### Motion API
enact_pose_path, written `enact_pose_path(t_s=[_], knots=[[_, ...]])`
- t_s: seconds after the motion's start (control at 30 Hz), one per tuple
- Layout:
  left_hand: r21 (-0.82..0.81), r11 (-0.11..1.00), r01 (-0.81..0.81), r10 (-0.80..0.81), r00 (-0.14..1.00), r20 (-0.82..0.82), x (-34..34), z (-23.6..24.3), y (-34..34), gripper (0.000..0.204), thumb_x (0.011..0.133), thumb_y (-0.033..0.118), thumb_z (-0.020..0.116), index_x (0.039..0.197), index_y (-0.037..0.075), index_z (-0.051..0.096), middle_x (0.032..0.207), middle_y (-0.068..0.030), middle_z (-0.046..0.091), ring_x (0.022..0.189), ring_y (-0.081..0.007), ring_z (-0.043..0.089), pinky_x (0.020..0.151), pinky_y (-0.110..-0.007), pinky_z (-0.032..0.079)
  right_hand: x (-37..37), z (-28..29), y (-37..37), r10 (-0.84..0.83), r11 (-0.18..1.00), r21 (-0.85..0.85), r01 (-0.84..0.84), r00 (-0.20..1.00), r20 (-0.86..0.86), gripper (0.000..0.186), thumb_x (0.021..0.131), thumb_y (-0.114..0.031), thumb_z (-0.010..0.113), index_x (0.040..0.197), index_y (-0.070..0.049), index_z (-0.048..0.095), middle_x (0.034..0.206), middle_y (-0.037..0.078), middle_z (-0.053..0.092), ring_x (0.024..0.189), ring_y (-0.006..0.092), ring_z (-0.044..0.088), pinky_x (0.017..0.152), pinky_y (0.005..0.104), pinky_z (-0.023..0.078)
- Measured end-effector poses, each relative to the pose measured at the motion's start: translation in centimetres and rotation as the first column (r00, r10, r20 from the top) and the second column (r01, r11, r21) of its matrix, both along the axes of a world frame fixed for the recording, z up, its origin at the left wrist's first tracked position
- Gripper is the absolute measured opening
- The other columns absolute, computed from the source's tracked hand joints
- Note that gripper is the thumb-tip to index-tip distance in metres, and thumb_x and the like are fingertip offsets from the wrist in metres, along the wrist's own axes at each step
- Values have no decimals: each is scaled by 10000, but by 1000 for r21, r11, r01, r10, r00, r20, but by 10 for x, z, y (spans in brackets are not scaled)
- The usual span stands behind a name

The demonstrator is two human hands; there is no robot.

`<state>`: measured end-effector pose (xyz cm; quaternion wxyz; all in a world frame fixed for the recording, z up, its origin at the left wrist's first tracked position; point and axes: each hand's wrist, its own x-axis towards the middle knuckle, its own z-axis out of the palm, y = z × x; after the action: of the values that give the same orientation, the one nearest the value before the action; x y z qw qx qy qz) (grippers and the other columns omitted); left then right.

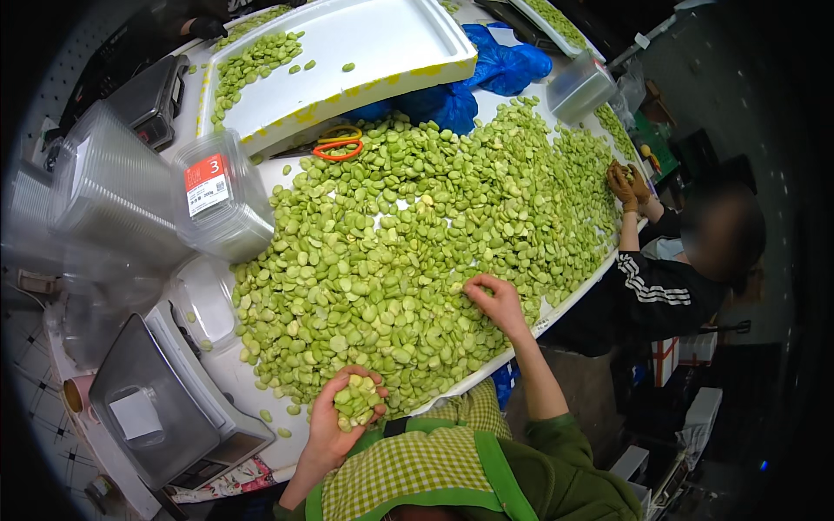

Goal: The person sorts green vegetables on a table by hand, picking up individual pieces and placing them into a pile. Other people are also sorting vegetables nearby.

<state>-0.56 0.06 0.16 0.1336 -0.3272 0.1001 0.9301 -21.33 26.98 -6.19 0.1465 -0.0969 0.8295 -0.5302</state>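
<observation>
Right along the near edge of the table (291,447), the left hand (330,423) is cupped, fingers curled around a heap of shelled green beans (417,295), close against the checked apron (417,473). Further right, the right hand (495,304) is over the main spread, fingers bent and tips drawn in at the beans. That spread fills the middle of the surface and runs almost to the near edge on the right, leaving a thin white rim there. Room opens toward the near left corner: a bare strip with a few stray beans, between the left hand and the grey scale (156,399). On the left side, clear containers (226,195) stand stacked, hemming the pile in; the white foam tray (391,35) closes off the far side, scissors (339,158) with orange and yellow handles lying by its near wall. At the right edge, a co-worker's gloved hands (627,184) are close together, their hold too small to read. Hard to make out: whether the right fingertips pinch a bean, I cannot tell; the left palm is hidden under its load; the scissor blades are dark and unclear; the blue bag (512,65) runs partly behind the tray.
</observation>
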Motion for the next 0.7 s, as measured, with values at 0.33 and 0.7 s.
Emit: enact_pose_path(t_s=[0.33,0.7], knots=[[-5,999,-32,32,999,17,3,0,-2,227,933,261,459,1036,78,544,1019,-118,586,925,-264,591,712,-368,504,-2,16,-28,462,803,502,-320,867,-186,165,766,-136,710,867,-6,702,810,159,658,745,313,643,693,385,516],[-21,998,-57,58,996,61,4,-3,-2,230,934,273,465,1017,79,556,1005,-122,597,921,-268,592,702,-368,503,23,10,-29,395,802,582,-135,851,-347,174,767,-143,708,914,-51,690,818,139,661,685,277,642,600,350,515]])
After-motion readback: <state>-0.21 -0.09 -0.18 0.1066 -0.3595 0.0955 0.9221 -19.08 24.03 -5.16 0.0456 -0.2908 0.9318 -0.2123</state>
